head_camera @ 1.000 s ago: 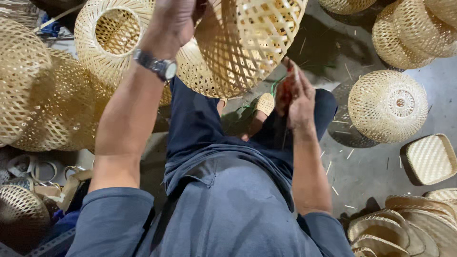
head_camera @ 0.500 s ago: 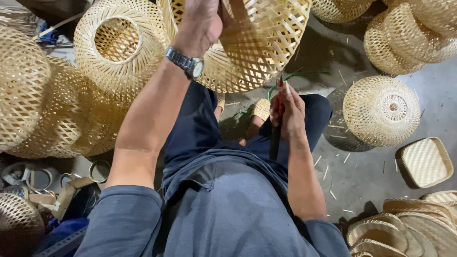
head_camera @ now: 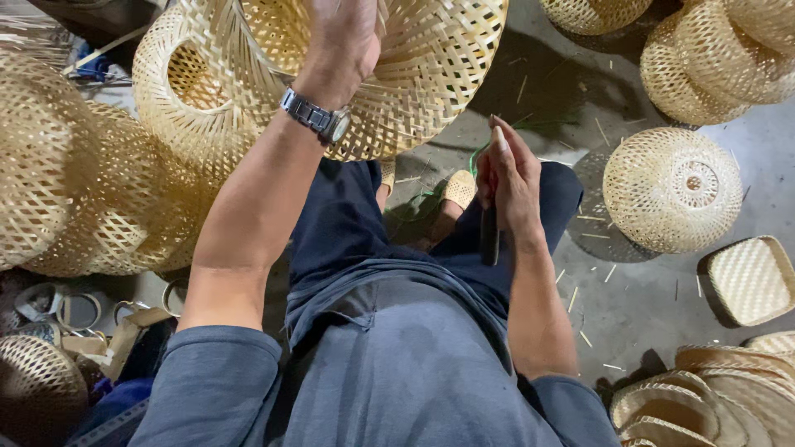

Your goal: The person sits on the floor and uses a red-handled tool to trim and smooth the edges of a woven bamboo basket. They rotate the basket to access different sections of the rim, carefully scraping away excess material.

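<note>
The scene is lit evenly and fairly brightly from above. Soft shadows are cast on the floor [head_camera: 646,306] beside the round basket [head_camera: 672,189] (darkest near the top). Focus is held sharp throughout; slight wide-angle stretching is seen at the edges. No glare is produced.

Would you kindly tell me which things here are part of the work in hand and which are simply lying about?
In hand:
- woven bamboo shade, held up by the left hand
- dark tool, gripped in the right hand

Lying about:
- round woven basket on the floor
- small square woven tray
- stacked woven pieces
- big baskets at left
</note>
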